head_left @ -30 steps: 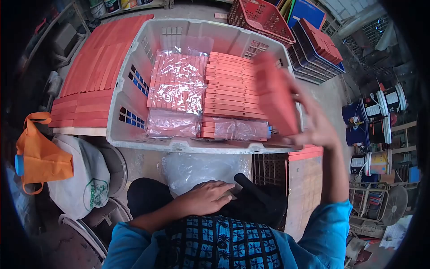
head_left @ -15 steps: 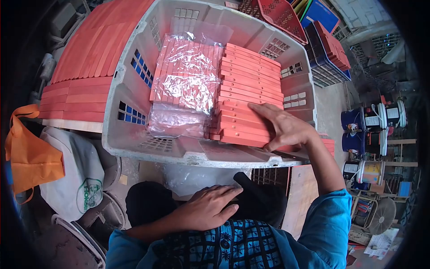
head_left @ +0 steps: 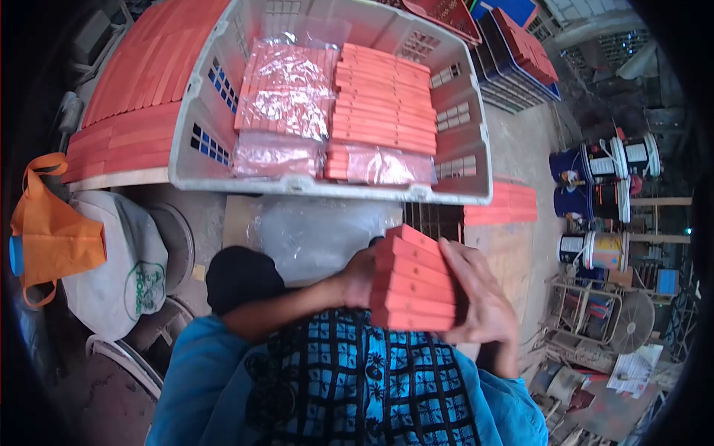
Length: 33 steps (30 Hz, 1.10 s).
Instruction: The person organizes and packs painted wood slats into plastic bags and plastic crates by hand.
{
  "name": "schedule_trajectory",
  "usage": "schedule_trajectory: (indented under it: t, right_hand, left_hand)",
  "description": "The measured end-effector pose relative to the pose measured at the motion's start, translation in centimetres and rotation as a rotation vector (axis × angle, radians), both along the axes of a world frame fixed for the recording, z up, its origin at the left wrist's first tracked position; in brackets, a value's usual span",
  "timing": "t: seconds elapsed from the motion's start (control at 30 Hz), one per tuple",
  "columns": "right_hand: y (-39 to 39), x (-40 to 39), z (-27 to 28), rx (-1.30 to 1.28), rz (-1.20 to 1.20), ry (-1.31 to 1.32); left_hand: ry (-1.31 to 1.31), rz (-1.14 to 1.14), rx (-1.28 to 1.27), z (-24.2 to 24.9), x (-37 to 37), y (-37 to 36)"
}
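Observation:
In front of my chest is a short stack of orange-red wooden slats (head_left: pixel 418 286), each with a small hole near its end. My right hand (head_left: pixel 483 297) grips the stack from the right, thumb and fingers around its edges. Against its left side is my left hand (head_left: pixel 358 276), closed on it, its fingers partly hidden behind the slats. Beyond them stands a grey plastic crate (head_left: pixel 297 187). Inside it, a row of loose red slats (head_left: pixel 383 100) lies beside slats wrapped in clear plastic (head_left: pixel 286 93). Another plastic-wrapped pack (head_left: pixel 387 165) lies at the near right.
Red slats (head_left: pixel 149 67) are piled on the left, and more red slats (head_left: pixel 502 202) lie right of the crate. A clear plastic sheet (head_left: pixel 320 230) lies below the crate. An orange bag (head_left: pixel 59 230) hangs beside a white sack (head_left: pixel 111 260). Paint buckets (head_left: pixel 606 160) stand at right.
My right hand has lifted several slats out of the crate and brought them toward my chest. My left hand, earlier resting in my lap, now holds them too. The view has shifted.

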State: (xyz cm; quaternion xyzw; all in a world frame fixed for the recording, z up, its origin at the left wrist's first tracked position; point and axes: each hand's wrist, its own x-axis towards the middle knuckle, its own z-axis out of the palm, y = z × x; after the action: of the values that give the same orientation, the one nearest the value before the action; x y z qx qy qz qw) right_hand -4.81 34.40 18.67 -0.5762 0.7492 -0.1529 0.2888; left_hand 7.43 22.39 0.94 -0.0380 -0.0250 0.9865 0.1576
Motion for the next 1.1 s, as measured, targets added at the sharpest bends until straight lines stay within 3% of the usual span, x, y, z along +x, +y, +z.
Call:
schedule_trajectory:
  t: [0.13,0.27,0.43,0.47,0.57,0.67,0.73,0.83,0.9,1.0,1.1]
  right_hand:
    - [3.3,3.2,-4.6,0.035,-0.157,0.076]
    - [5.0,5.0,-7.3,0.047,-0.147,0.216]
    - [6.6,4.8,-6.9,-0.012,-0.101,0.119]
    - [7.1,4.4,-7.3,-0.014,-0.101,0.096]
    - [7.5,4.4,-7.2,-0.025,-0.105,0.077]
    - [7.7,4.7,-7.4,-0.047,-0.107,0.079]
    - [7.7,4.9,-7.6,-0.093,-0.117,0.101]
    - [7.9,5.0,-7.6,-0.097,-0.062,0.183]
    - [7.9,5.0,-7.3,-0.071,-0.028,0.201]
    - [7.6,5.2,-6.2,-0.020,-0.017,0.162]
    - [7.5,5.3,-5.9,0.011,0.005,0.186]
  left_hand:
    - [-0.017,-0.026,-0.005,-0.4,0.8,3.4]
    - [-0.065,0.073,-0.240,1.0,1.8,4.3]
    - [-0.127,0.211,-0.627,3.8,2.5,5.4]
    - [-0.050,0.229,-0.616,1.0,2.0,6.2]
    - [-0.072,0.234,-0.636,-0.8,2.2,6.6]
    - [-0.040,0.271,-0.797,1.5,3.5,6.4]
    - [-0.067,0.258,-0.734,2.0,3.6,6.0]
    - [0.029,0.140,-0.371,0.5,3.3,5.7]
    - [0.201,-0.090,0.260,-2.9,1.8,5.2]
    - [0.213,-0.143,0.564,-3.0,2.5,5.3]
    - [0.252,-0.185,0.634,-2.8,2.8,5.6]
